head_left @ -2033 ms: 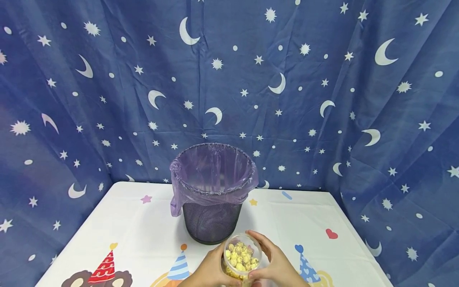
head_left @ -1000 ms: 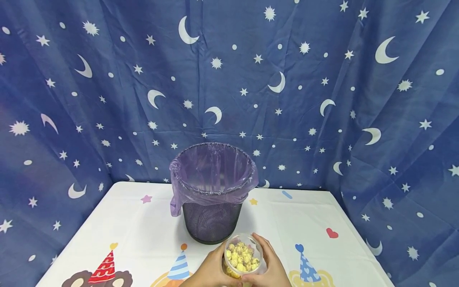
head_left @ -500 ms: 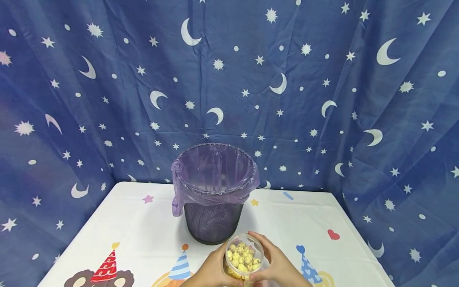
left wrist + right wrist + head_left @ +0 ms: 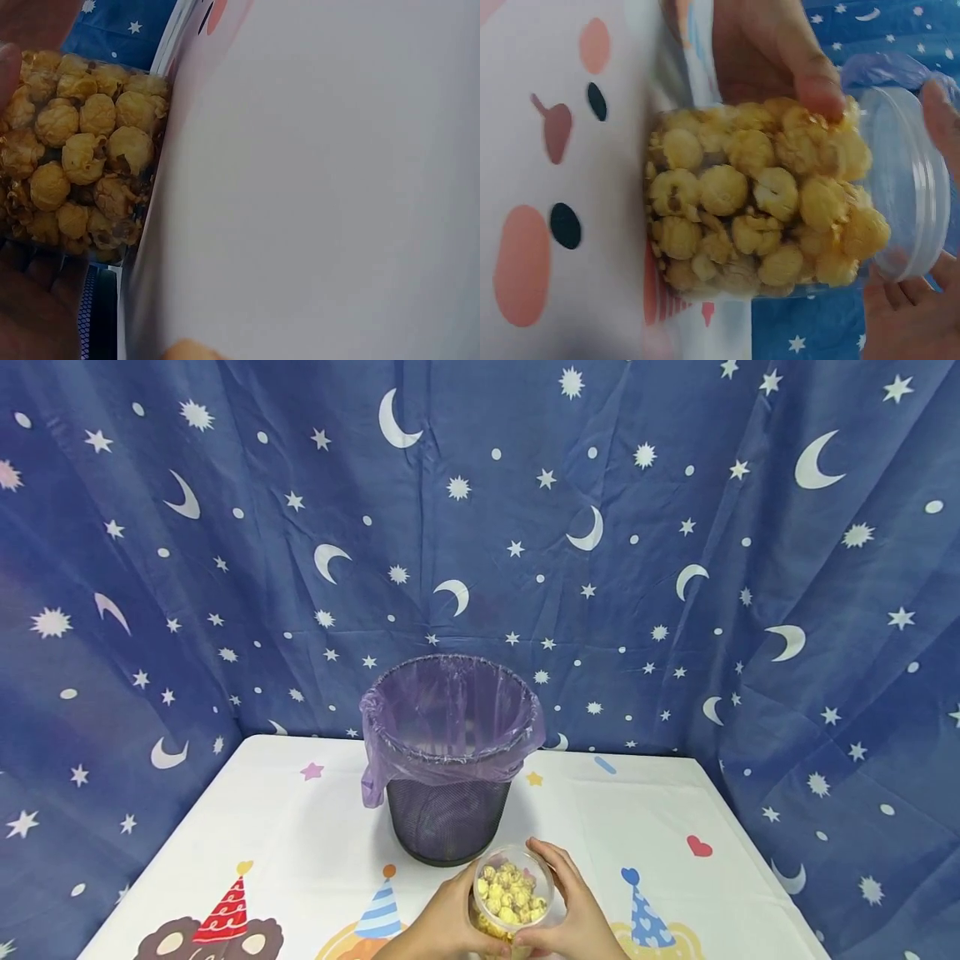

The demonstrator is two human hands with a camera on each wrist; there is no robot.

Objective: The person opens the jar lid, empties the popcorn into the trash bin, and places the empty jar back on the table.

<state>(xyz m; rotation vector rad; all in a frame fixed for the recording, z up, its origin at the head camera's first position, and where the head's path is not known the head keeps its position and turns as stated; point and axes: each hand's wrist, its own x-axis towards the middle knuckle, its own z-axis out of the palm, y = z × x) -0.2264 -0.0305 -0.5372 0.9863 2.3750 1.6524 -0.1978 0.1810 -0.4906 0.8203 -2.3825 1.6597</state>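
A clear plastic popcorn jar stands near the front of the table, packed with yellow, caramel-tinted popcorn. My left hand grips its body from the left. From the right, my right hand grips around the clear top rim, thumb on the near side and fingers on the far side. In the right wrist view the clear rim or lid shows beyond the popcorn; whether it is a separate lid I cannot tell. Popcorn fills the jar's side in the left wrist view.
Behind the jar stands a black mesh waste bin with a purple bag folded over its rim. A white cloth with party-hat prints covers the table. A blue curtain with moons and stars hangs around the sides and back.
The right hand's fingers have shifted back and forth around the jar's top. The left hand keeps its grip, and the jar stays nearly in place. The head view has drifted slightly.
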